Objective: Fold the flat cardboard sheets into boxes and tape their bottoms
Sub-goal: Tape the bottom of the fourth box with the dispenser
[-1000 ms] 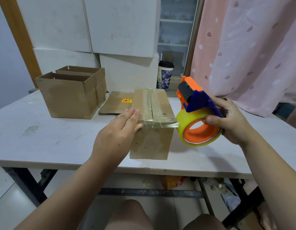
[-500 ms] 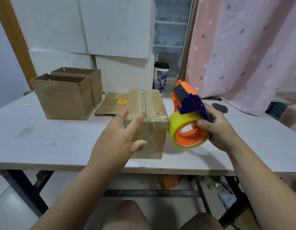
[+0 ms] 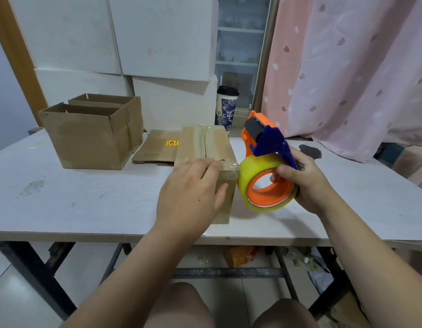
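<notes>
your right hand [image 3: 307, 183] grips the dispenser [image 3: 269, 140], the fingers curled round its handle and the thumb on the orange core of the roll [image 3: 247, 176]. your left hand [image 3: 193, 192] lies flat on the box [image 3: 205, 147], fingers straight and close together. they press the near top edge, where the clear tape folds over, and the thumb lies against the front wall. the box is brown cardboard, a long block shape, with its taped side up. it stands near the front edge of the table [image 3: 87, 200], between your two hands. a glossy strip of tape runs along the seam of its two flaps. the roll is yellowish and shiny, just beside the right corner of the box; i cannot tell if it touches. the dispenser has an orange body, a blue plate and a dark roller. behind the box a flat sheet [image 3: 155, 150] with a yellow label lies on the matt white table. to the left two open boxes [image 3: 87, 136] stand one behind the other, touching. a patterned cup [image 3: 225, 107] with a black lid stands at the back.
</notes>
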The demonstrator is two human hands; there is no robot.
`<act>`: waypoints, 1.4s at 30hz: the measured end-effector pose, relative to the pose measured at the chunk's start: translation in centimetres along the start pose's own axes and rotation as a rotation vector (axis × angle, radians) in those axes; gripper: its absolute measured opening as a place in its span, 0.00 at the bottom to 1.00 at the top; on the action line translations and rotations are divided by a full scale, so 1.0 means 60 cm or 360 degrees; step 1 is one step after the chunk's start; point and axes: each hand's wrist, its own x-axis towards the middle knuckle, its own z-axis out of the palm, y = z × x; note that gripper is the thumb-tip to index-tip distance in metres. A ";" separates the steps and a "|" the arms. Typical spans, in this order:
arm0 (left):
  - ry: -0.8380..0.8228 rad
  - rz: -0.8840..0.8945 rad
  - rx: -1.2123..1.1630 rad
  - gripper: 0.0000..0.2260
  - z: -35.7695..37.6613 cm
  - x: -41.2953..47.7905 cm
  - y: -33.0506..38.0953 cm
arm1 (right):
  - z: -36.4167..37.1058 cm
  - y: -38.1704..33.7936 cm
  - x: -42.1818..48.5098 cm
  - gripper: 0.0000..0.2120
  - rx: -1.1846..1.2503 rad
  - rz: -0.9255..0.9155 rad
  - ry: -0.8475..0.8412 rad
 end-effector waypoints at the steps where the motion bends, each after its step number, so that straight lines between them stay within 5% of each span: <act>1: -0.0019 -0.0011 -0.0041 0.17 0.000 -0.001 -0.002 | 0.000 0.001 -0.001 0.26 0.0003 0.0006 0.0005; 12: 0.0224 -0.0049 -0.0037 0.16 0.022 0.000 0.003 | 0.012 0.013 -0.020 0.42 0.0048 0.0115 0.0076; 30: 0.0508 0.0118 0.0058 0.09 0.031 0.008 -0.013 | -0.002 -0.042 -0.038 0.30 -0.0511 -0.0083 0.0047; 36: 0.0443 0.0112 -0.0014 0.09 0.026 0.007 -0.010 | -0.019 -0.031 -0.043 0.32 -0.0328 -0.0076 0.0142; 42: 0.0419 0.0128 -0.0006 0.09 0.021 0.006 -0.012 | -0.017 -0.020 -0.055 0.33 -0.0725 0.0026 0.0090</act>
